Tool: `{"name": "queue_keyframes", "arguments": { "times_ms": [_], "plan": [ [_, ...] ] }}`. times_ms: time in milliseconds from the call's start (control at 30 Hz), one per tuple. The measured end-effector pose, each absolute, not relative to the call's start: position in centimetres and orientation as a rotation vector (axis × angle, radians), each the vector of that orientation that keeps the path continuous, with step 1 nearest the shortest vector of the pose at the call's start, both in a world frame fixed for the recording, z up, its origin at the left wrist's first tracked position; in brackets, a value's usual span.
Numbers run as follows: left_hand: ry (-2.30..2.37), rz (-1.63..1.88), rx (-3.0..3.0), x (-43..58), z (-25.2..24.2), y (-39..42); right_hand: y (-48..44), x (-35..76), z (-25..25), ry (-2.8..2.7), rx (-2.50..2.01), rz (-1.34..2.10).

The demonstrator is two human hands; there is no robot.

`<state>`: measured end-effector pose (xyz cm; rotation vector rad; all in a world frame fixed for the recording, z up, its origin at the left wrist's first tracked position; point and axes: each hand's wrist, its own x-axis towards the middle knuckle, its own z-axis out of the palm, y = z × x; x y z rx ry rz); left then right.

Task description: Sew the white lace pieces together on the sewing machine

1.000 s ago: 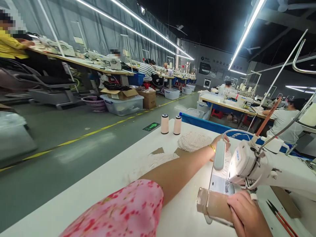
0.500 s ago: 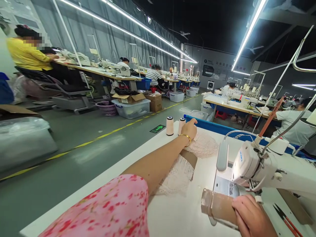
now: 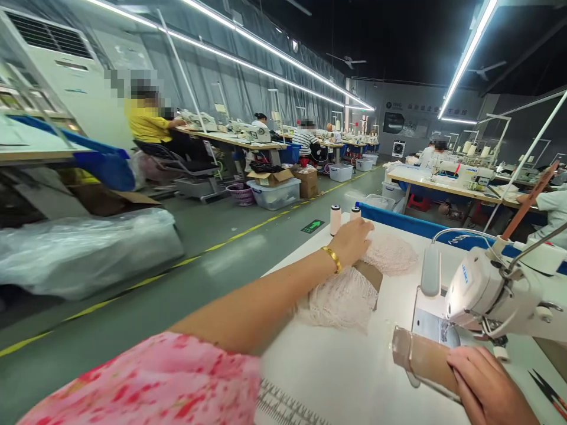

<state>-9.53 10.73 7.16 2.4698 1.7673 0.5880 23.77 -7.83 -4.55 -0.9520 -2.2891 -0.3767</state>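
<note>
My left hand [image 3: 352, 242] reaches across the white table, bent fingers slightly apart, beside two pale pink thread spools [image 3: 335, 221]. Just right of its fingers lies a heap of pale pink stringy material [image 3: 392, 254]. More whitish stringy material [image 3: 343, 298] spreads below my wrist, next to a flat brown piece [image 3: 371, 276]. My right hand [image 3: 491, 381] has its fingers closed over a brown block [image 3: 427, 357] with clear tape around its end. This block sits in front of the needle area of a white sewing machine [image 3: 481, 286].
Dark-bladed scissors [image 3: 547, 389] lie at the right edge. A printed ruler scale [image 3: 287, 404] shows at the table's front. Blue cloth [image 3: 398, 221] borders the far edge. Across the aisle, a person in yellow [image 3: 148, 121] sits by other machines; plastic-covered goods [image 3: 88, 251] stand on the left.
The view has swung left, so the table and machine appear farther right. My left hand has turned and drawn back slightly from the far edge. My right hand remains on the brown block.
</note>
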Motion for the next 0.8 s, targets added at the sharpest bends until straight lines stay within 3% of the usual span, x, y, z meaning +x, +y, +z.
{"name": "queue_keyframes", "arguments": {
  "times_ms": [233,400,800],
  "plan": [
    [1.228,0.245,2.524,-13.6,4.6,1.2,-8.2,23.6,-4.4,-2.27,-0.942,-0.412],
    [1.199,0.309,2.426,-13.7,2.9,0.8,-8.4,23.0,-4.1,-2.252,-1.01,-0.339],
    [1.267,0.483,1.845,-13.3,4.7,1.9,-8.6,22.6,-3.6,-2.236,-0.994,-0.362]
  ]
}}
